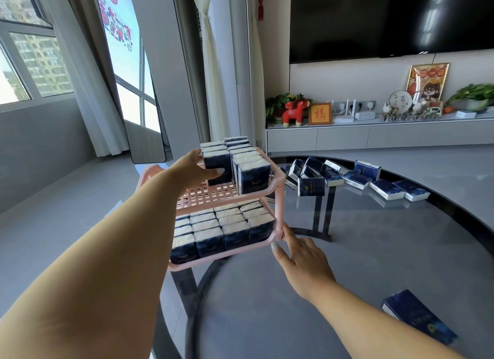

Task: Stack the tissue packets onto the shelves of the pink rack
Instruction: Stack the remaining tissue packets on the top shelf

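On the rack's [235, 198] top shelf, your left hand [195, 168] makes the grip, clamped on a packet [217, 168] that stands upright in the near-left row, thumb behind and fingers across its front. Your right hand [299, 254] lies flat on the desk [347, 251], fingers straight, tips touching the rack's lower corner as if to steady it.

You look to be seating this packet, so the step in hand is filling the top shelf. Just right of the grip a second row already stands; nearer you than the grip, bare pink grid remains. Below the grip the lower shelf is packed full.

Next, I judge, you must release and reach far right of the grip, where loose packets [358, 176] lie scattered; another [417, 316] lies near your right forearm.

The packets are small navy blocks with white ends, soft-looking.
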Motion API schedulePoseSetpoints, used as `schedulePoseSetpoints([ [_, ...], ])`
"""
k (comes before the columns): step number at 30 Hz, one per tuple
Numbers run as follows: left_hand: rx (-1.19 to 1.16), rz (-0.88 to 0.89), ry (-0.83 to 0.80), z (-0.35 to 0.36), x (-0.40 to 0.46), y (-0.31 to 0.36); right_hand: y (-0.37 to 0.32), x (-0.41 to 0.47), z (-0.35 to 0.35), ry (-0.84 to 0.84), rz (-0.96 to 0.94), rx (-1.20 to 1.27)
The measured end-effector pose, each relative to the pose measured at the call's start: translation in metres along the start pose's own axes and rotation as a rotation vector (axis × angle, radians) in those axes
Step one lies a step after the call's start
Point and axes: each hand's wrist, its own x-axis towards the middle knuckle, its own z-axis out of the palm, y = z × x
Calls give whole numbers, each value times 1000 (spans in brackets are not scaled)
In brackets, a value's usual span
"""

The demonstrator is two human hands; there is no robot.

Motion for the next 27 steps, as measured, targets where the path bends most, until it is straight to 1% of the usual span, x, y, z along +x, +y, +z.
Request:
schedulePoseSetpoints([
  [3, -6, -16, 3, -3, -4, -1, 1, 1, 1, -3, 4, 8],
  [5, -37, -26, 50, -4, -10, 2, 0, 0, 1, 0, 10, 17],
  [7, -65, -19, 146, -3, -17, 7, 0, 0, 1, 2, 28, 36],
  [11, -144, 56, 389, 0, -40, 22, 1, -2, -1, 12, 38, 58],
  [13, -175, 94, 468, 3, -52, 29, 1, -2, -3, 15, 37, 82],
  [15, -230, 115, 511, 7, -66, 37, 1, -2, -8, 17, 31, 123],
  [20, -333, 199, 482, 28, -105, 64, -7, -18, -35, -78, 103, 370],
  [22, -370, 227, 447, 43, -123, 76, -5, -29, -48, -54, 56, 339],
  [24, -390, 237, 378, 62, -139, 84, 4, -40, -63, 17, -6, 245],
  [27, -418, 214, 266, 92, -154, 90, 29, -57, -89, 123, 20, 156],
])
